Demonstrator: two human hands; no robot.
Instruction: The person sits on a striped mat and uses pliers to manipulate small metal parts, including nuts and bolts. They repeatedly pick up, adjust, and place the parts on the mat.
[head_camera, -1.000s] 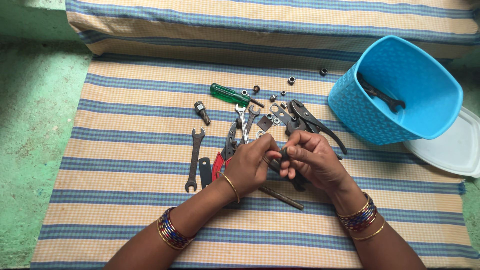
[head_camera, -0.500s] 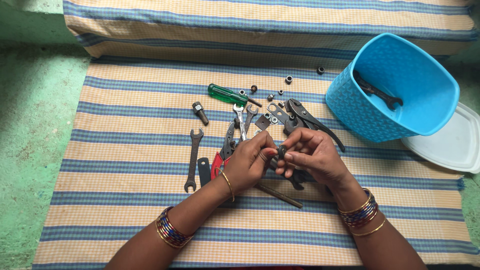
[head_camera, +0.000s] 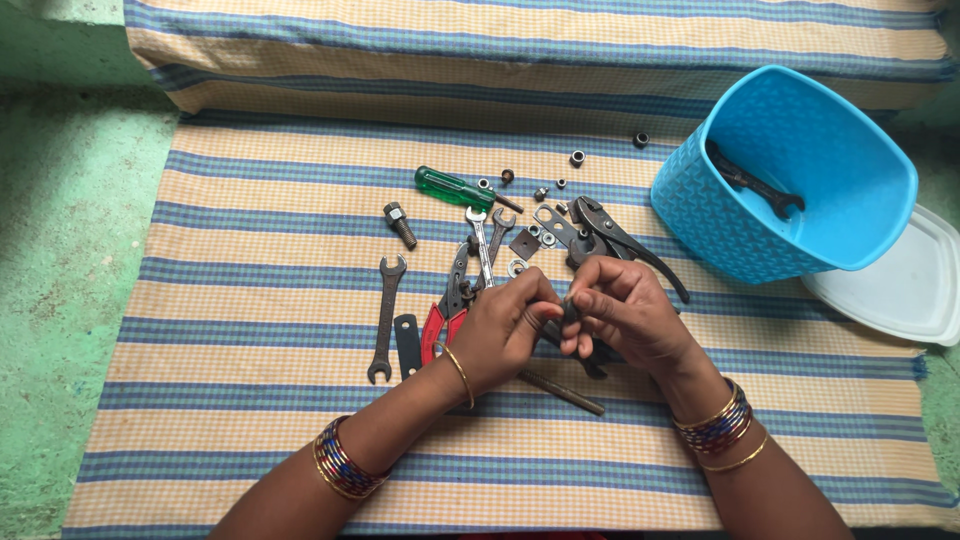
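Since half a second ago the small dark nut (head_camera: 568, 308) has been drawn back in between the fingertips; it was shown face-up then, and is now mostly covered. Both hands have dropped slightly toward the cloth.

Left hand (head_camera: 500, 330): fingers closed, thumb and forefinger pinched at the nut's left side. Right hand (head_camera: 625, 315): fingers curled shut around the nut from the right. The part is held between both hands, raised over the tool pile, probably so it can be turned or checked clear of the clutter. Whether a bolt is threaded into it cannot be told; it is hidden by the fingers.

Below the hands, on the striped cloth (head_camera: 250, 290): red-handled pliers (head_camera: 437, 325), a threaded rod (head_camera: 560, 392), dark slip-joint pliers (head_camera: 620, 240). Further left, an open-end spanner (head_camera: 385, 318) and a bolt with nut (head_camera: 402, 225), well apart from the hands. A green-handled screwdriver (head_camera: 455, 188) and loose nuts lie above the pile. The blue tub (head_camera: 740, 230) is tipped toward the person, opening up, one spanner inside; its white lid (head_camera: 900, 295) lies beside it.
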